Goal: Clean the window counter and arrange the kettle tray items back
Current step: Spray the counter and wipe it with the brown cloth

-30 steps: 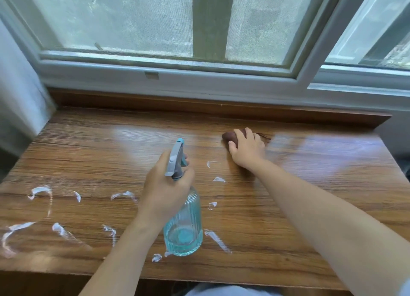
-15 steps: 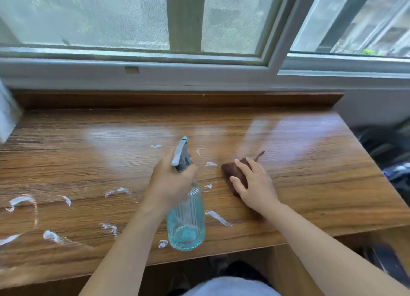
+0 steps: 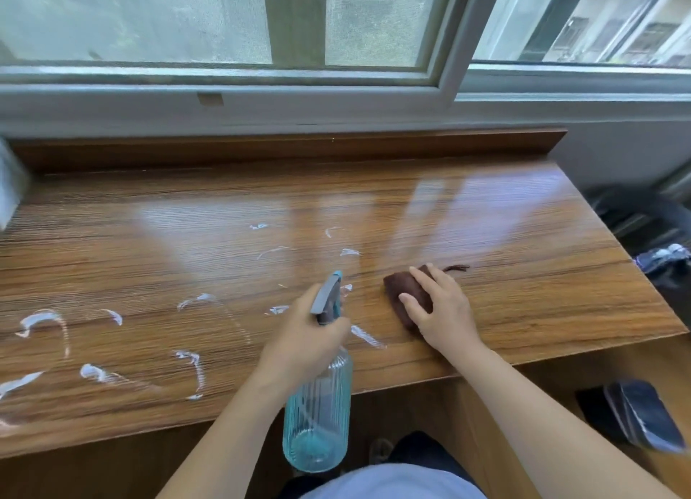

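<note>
Two hands work: the right hand point(image 3: 441, 311) has drawn the cloth point(image 3: 405, 287) nearer the bottle point(image 3: 318, 420), leaving the counter point(image 3: 523, 274) beyond dry. Left hand point(image 3: 303, 343) grips the bottle; foam point(image 3: 45, 319) left of it remains.

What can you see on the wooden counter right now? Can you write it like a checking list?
Surface: wooden counter is shiny, with white foam smears mostly on its left half.
Job's things: blue spray bottle held upright near the front edge; brown cloth flat on the counter.
Clutter: nothing seen on the counter.
Hands: left hand grips the bottle's neck; right hand presses on the cloth.
Cables: nothing seen.
Surroundings: window behind; dark items on the floor at right.
</note>
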`<state>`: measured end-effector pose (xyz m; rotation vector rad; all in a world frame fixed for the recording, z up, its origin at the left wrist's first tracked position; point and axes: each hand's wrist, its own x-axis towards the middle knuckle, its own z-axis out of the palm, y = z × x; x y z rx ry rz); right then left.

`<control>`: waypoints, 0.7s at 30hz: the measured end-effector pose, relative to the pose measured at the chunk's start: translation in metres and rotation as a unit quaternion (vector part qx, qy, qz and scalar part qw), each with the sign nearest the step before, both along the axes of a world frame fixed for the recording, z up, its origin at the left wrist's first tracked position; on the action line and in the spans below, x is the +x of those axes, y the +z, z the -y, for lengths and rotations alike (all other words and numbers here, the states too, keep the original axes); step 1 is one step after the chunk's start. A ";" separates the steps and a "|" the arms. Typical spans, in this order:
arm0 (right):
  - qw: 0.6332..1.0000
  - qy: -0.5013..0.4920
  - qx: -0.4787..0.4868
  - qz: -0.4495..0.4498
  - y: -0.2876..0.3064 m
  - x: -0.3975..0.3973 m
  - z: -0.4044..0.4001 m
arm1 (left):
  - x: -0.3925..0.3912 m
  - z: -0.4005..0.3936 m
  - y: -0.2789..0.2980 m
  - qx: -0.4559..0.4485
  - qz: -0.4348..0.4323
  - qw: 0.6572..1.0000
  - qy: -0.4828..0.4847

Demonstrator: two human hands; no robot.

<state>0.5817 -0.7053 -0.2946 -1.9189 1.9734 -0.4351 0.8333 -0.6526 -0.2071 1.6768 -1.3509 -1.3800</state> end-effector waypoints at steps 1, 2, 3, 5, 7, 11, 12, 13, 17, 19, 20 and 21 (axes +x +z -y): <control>1.000 -0.005 -0.003 0.003 0.001 -0.001 0.012 | -0.003 -0.006 -0.005 0.008 0.001 1.000 -0.002; 1.000 -0.008 -0.005 0.000 0.002 -0.001 0.024 | -0.006 -0.013 -0.011 0.013 0.007 1.000 -0.004; 1.000 -0.009 -0.003 -0.006 0.003 0.000 0.035 | -0.010 -0.020 -0.016 0.016 0.014 1.000 -0.002; 1.000 -0.005 0.008 -0.027 0.004 0.002 0.052 | -0.022 -0.034 -0.025 0.021 0.026 0.999 0.014; 0.999 0.006 0.012 -0.047 0.001 0.003 0.058 | -0.035 -0.047 -0.029 0.027 0.043 0.998 0.041; 0.998 0.027 -0.010 -0.057 -0.006 -0.003 0.056 | -0.057 -0.070 -0.033 0.057 0.036 0.993 0.098; 0.998 0.029 -0.014 -0.056 -0.008 -0.004 0.056 | -0.061 -0.076 -0.036 0.055 0.044 0.992 0.106; 0.998 0.028 -0.015 -0.056 -0.008 -0.003 0.056 | -0.066 -0.081 -0.039 0.053 0.056 0.991 0.112; 0.998 0.034 -0.022 -0.055 -0.010 -0.003 0.057 | -0.085 -0.097 -0.045 0.064 0.089 0.985 0.135; 0.997 0.041 -0.027 -0.055 -0.011 -0.005 0.057 | -0.093 -0.102 -0.046 0.067 0.099 0.983 0.142; 0.997 0.044 -0.028 -0.057 -0.011 -0.005 0.057 | -0.097 -0.104 -0.046 0.068 0.100 0.982 0.144; 0.997 0.047 -0.028 -0.060 -0.011 -0.006 0.057 | -0.101 -0.105 -0.046 0.070 0.099 0.982 0.145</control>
